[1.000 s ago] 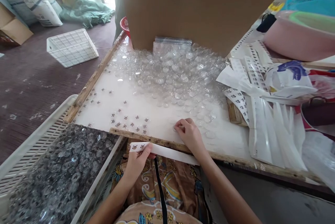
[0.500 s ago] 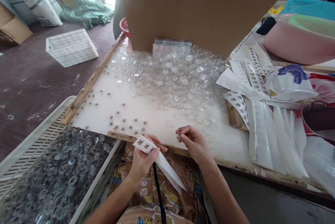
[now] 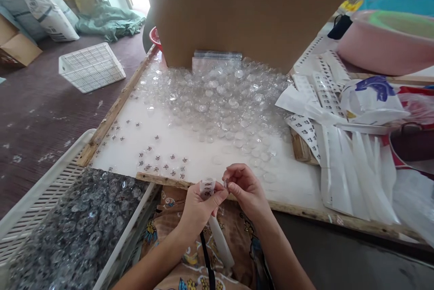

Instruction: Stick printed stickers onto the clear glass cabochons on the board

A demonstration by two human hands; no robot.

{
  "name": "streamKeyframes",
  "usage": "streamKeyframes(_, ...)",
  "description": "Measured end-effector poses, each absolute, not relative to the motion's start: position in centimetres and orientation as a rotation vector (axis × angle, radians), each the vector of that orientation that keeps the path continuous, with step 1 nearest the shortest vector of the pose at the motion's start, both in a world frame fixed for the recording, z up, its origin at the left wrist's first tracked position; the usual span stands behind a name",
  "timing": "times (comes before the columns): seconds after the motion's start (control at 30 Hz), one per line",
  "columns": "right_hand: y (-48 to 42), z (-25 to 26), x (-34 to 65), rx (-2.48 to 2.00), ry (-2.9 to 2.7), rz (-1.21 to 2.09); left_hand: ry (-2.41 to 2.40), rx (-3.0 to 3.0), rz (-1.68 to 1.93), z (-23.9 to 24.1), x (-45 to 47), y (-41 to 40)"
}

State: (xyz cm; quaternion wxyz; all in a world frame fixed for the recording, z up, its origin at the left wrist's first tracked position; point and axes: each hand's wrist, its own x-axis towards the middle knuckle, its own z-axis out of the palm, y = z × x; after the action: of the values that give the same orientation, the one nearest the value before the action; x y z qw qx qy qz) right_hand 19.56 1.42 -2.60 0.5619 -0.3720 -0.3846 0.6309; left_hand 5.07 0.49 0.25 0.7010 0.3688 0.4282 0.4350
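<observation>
My left hand (image 3: 198,206) grips a white sticker strip (image 3: 212,211) printed with small dark motifs, its top end bent over my fingers. My right hand (image 3: 244,187) is pinched on a small clear glass dome, held right beside the strip's top. Both hands hover at the near wooden edge of a white tray (image 3: 190,145). A heap of clear glass domes (image 3: 220,95) fills the tray's far half. Several domes with stickers (image 3: 159,161) lie at its near left.
A white slatted crate (image 3: 50,190) of finished domes sits at my lower left. Sticker sheets and peeled backing strips (image 3: 339,145) pile up at the right, with pink and teal basins (image 3: 386,36) behind. A big cardboard box (image 3: 251,9) stands at the back. A white basket (image 3: 91,67) lies on the floor.
My right hand lifted from the tray with a dome and came to the strip. My left hand raised the strip and turned it from flat to hanging down.
</observation>
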Motion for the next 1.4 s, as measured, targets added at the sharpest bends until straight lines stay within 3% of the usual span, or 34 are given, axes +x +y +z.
streamKeyframes(0.27, 0.8, -2.3, 18.2, -0.801, -0.637, 1.695, 0.975, 0.875, 1.036, 0.5, 5.0, -0.1)
streamKeyframes(1.4, 0.2, -3.0, 16.5, -0.862, -0.523, 1.662, 1.138, 0.993, 1.041, -0.1, 5.4, -0.2)
